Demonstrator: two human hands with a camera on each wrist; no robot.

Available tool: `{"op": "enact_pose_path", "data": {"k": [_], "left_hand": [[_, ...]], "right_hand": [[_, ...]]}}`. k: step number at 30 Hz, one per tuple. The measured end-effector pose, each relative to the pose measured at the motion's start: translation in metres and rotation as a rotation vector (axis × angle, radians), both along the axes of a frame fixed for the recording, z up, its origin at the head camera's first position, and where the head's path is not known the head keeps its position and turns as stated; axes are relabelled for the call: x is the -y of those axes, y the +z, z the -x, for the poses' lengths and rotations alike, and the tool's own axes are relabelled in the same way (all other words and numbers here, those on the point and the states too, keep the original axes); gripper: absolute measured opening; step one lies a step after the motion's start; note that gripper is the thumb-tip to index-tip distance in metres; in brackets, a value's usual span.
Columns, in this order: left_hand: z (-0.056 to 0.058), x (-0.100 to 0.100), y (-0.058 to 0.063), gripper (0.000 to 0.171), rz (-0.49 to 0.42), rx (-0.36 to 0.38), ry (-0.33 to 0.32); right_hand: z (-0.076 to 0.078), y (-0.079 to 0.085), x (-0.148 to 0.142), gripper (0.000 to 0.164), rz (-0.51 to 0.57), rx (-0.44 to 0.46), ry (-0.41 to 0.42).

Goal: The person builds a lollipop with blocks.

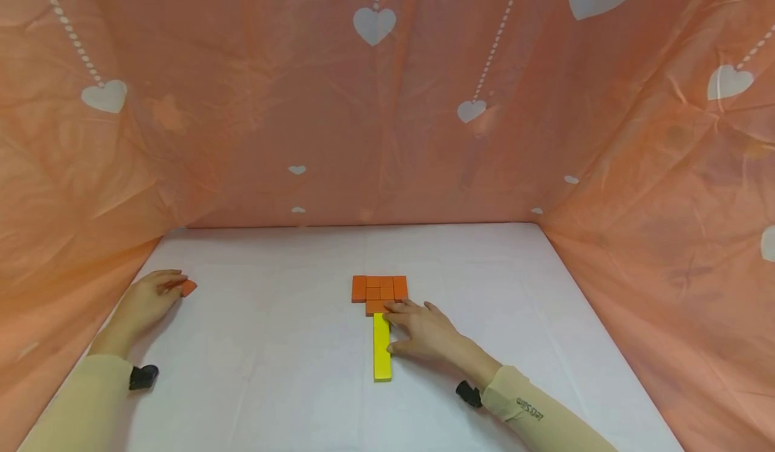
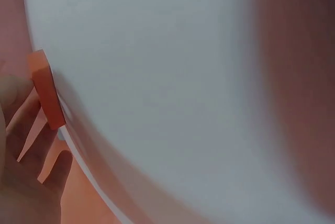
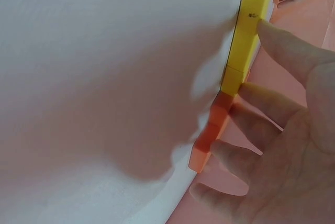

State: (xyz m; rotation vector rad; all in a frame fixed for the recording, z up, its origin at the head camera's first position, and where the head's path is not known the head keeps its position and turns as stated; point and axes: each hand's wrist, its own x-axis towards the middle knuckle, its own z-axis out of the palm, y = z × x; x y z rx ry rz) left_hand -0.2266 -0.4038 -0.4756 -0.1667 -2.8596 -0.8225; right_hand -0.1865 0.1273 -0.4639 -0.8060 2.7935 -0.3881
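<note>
At the left of the table my left hand point(image 1: 145, 297) pinches a small orange block point(image 1: 189, 288) between thumb and fingertips; it looks pointed in the head view. The left wrist view shows the edge of this orange block point(image 2: 47, 89) against the fingers. Near the middle, several flat orange blocks point(image 1: 379, 282) lie together in a T-like shape. A yellow strip point(image 1: 382, 354) runs from them toward the front, with a seam across it in the right wrist view. My right hand point(image 1: 426, 331) spreads along the right side, thumb and fingertips at the yellow strip and lower orange blocks.
A white cloth point(image 1: 272, 371) covers the tabletop. Pink-orange curtains with white hearts point(image 1: 374, 27) enclose the back and both sides. A black wrist camera point(image 1: 143, 377) sits at the left sleeve, another black wrist camera point(image 1: 469, 393) at the right.
</note>
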Motion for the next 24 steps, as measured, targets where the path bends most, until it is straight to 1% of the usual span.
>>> {"op": "enact_pose_path", "data": {"k": [2, 5, 9, 13, 18, 24], "left_hand": [[-0.0008, -0.0002, 0.0014, 0.037, -0.003, 0.004, -0.004], [-0.0021, -0.0006, 0.0016, 0.035, 0.003, -0.009, -0.01], [-0.0043, -0.0007, -0.001, 0.035, 0.027, -0.033, -0.02], [-0.006, 0.0006, -0.0038, 0.033, 0.029, -0.046, -0.034], [-0.006, -0.0004, -0.0039, 0.028, 0.016, -0.046, -0.04], [-0.0033, -0.0055, -0.007, 0.03, 0.029, -0.086, -0.047]], "right_hand": [[-0.0001, 0.0, -0.0006, 0.064, -0.002, -0.002, -0.002], [-0.0001, -0.0001, -0.0011, 0.064, 0.006, -0.008, 0.002], [-0.0006, -0.0006, -0.0014, 0.064, 0.006, -0.01, 0.009], [-0.0011, -0.0005, -0.001, 0.063, 0.0, -0.011, 0.009], [-0.0011, 0.0003, -0.001, 0.063, 0.001, -0.01, 0.003], [-0.0002, -0.0005, -0.0006, 0.063, -0.002, -0.01, 0.005]]}}
